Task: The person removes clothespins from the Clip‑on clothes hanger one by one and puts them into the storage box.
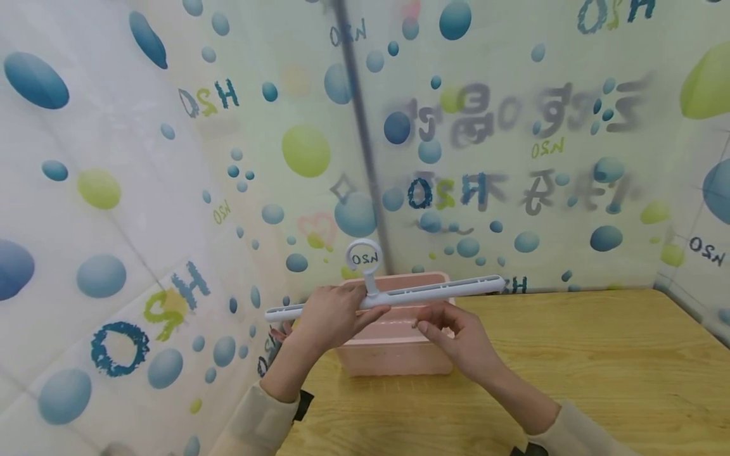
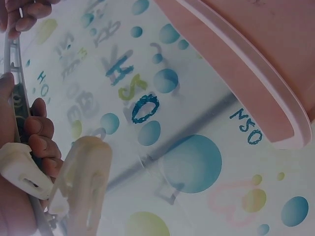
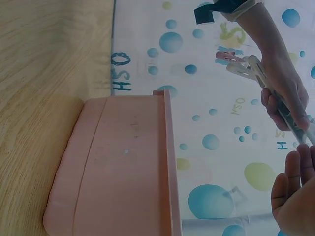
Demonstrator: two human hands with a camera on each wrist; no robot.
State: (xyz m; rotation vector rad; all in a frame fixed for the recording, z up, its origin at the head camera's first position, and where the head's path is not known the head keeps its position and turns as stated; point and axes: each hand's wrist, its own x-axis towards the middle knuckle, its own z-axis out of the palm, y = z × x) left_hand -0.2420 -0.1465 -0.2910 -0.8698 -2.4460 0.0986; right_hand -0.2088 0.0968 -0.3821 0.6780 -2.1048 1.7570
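A white clip hanger with a round hook is held above the table, in front of a pink bin. My left hand grips its bar just left of the hook, fingers wrapped round it in the left wrist view. Off-white clips hang at the bar's left end, and a pinkish clip shows there too. My right hand is close under the bar's right half, fingers loosely bent; in the right wrist view its fingers look fairly straight near the bar.
The pink bin stands on a wooden table near the back edge. A curtain printed with blue and green dots hangs behind and along the left side.
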